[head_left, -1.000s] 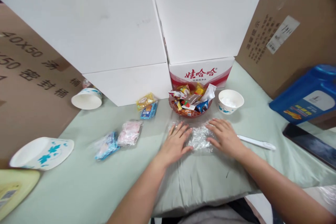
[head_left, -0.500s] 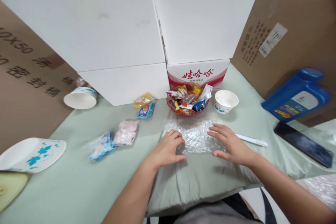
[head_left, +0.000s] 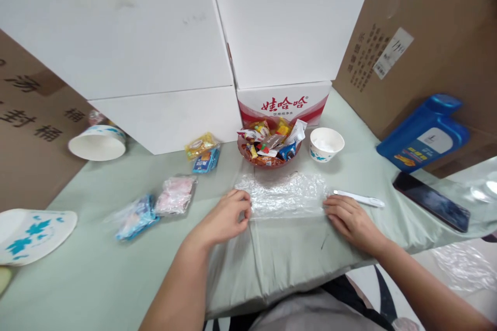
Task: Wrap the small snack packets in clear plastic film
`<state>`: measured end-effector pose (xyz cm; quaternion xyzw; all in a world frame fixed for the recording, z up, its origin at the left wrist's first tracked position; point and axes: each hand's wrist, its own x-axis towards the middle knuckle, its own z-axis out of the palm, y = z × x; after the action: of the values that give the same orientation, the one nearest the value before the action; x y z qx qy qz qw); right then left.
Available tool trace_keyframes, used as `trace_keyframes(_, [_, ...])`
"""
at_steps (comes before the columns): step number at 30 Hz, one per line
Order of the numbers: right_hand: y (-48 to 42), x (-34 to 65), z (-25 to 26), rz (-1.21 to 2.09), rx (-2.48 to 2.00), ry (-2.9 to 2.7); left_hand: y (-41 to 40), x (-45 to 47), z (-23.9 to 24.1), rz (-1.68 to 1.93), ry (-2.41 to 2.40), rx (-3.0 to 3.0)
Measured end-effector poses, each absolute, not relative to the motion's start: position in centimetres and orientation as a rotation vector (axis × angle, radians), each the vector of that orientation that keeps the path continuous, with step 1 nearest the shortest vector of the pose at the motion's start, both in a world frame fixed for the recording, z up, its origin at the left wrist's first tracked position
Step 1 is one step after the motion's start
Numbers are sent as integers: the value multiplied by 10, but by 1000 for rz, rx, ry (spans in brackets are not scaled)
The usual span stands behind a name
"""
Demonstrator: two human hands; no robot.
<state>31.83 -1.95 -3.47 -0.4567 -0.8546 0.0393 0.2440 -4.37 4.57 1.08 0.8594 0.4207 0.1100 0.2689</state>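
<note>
A clear sheet of bubble wrap (head_left: 287, 196) lies flat on the green-covered table in front of me. My left hand (head_left: 229, 215) is closed at the left edge of the sheet, its fingers curled towards the thumb. At the opposite edge, my right hand (head_left: 347, 220) has its fingers bent together over the corner, the thumb mostly hidden. Just beyond the sheet sits a reddish bowl (head_left: 267, 160) heaped with wrapped snacks. A white paper cup (head_left: 326, 145) with white contents stands to its right. Beside my right hand lies a white plastic utility knife (head_left: 359, 198).
Snack packets (head_left: 176, 195) lie on the left, with paper cups (head_left: 97, 143) tipped over further out. White boxes (head_left: 283, 106) wall off the back, and a brown carton (head_left: 419, 62) the right. A blue bottle (head_left: 423, 134) and a phone (head_left: 430, 201) are on the right.
My hands have moved apart to the two sides of the bubble wrap, and their fingers have closed from a spread pose. The view has shifted slightly to the right.
</note>
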Motion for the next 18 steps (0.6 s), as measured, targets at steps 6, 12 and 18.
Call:
trace_keyframes(6, [-16, 315, -27, 281, -1455, -2078, 49, -54, 13, 378, 1240, 1968])
trace_keyframes(12, [15, 298, -38, 27, -1705, -2036, 60, -39, -10, 462, 1666, 2089])
trace_keyframes(18, [33, 292, -48, -276, -1875, -2274, 67, -39, -20, 234, 1897, 2136])
